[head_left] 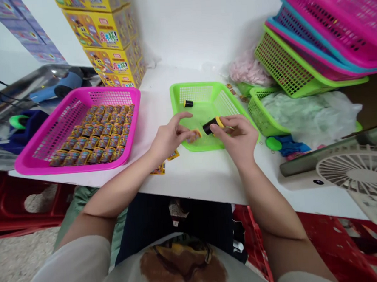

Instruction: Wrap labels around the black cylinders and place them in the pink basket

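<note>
My right hand [239, 135] grips a small black canister [210, 126] by its yellow-rimmed end. The canister is tilted over the green basket [204, 146], its black end toward my left hand. My left hand [171, 138] is over the basket's near left edge, its index finger stretched out and apart. At its lower fingertips is a small orange-yellow piece, apparently a sticker [197, 134], blurred. A second black canister [188, 103] lies on its side inside the green basket. Yellow printed stickers [160, 169] lie on the table beneath my left wrist.
A pink basket [136, 118] at left holds rows of labelled canisters [92, 134]. Yellow boxes [105, 35] are stacked behind it. At right are stacked baskets [298, 53], a green basket with plastic bags [311, 108] and a fan [359, 173]. A blue tool [60, 87] lies far left.
</note>
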A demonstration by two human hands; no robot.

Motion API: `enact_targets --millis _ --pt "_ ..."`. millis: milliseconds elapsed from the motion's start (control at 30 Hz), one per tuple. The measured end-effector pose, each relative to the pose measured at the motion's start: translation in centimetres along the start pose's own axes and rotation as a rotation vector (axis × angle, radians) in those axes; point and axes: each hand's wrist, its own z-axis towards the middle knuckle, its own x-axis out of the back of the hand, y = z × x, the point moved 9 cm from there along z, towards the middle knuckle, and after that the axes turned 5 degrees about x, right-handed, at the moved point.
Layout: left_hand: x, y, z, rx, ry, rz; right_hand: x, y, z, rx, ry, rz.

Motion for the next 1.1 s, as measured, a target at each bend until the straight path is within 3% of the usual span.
enact_targets --millis 267,633,767,967,1100 --pt "-0.7 0.2 -1.7 -0.185 0.036 0.159 -0.5 1.9 -0.4 -0.359 0.035 0.279" --pt "-0.4 -0.1 -2.7 -0.385 0.127 0.072 -2.7 2.3 -1.1 -0.515 -0.125 0.425" --pt "-0.7 0.0 -2.6 -0.345 0.083 -0.091 -2.3 1.4 -0.8 -0.383 -0.122 0.359" --pt "-1.4 1.2 -2.0 -0.319 -0.048 -0.327 -1.3 -2.7 -0.6 0.032 -0.107 0.103" --pt "-0.2 2.0 -2.9 -0.482 0.073 -0.210 -2.0 -4.1 -1.2 0.158 -0.192 0.033"
